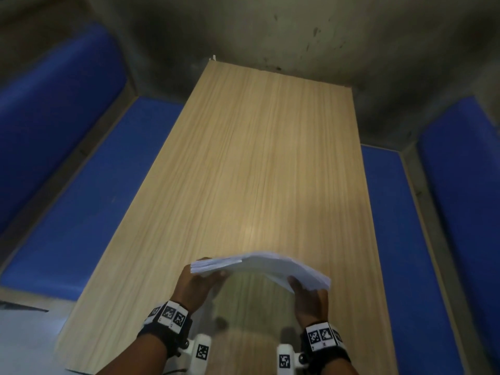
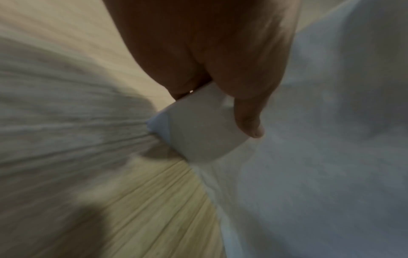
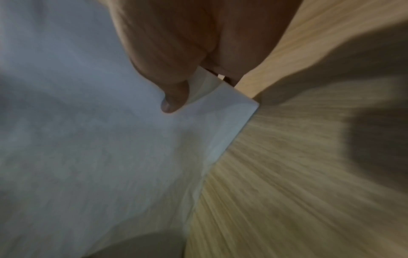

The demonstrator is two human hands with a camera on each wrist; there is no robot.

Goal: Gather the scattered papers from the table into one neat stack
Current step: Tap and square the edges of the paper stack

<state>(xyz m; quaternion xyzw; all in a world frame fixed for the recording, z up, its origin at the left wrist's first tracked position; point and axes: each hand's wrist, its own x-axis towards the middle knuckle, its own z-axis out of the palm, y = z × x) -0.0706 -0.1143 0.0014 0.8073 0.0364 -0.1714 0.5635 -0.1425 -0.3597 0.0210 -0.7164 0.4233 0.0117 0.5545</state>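
Long rectangular light-wood-grain laminate table (image 1: 259, 163) runs away towards the far wall, a soft glare and shadows on its surface.

Left hand (image 2: 198, 52) gripped a corner of the white paper stack (image 2: 309, 157), thumb (image 2: 249, 120) pressed on the sheet facing the camera. Stack filled the frame's right side. Wood-grain table (image 2: 154, 200) lay beneath, blurred, with shadows at left.
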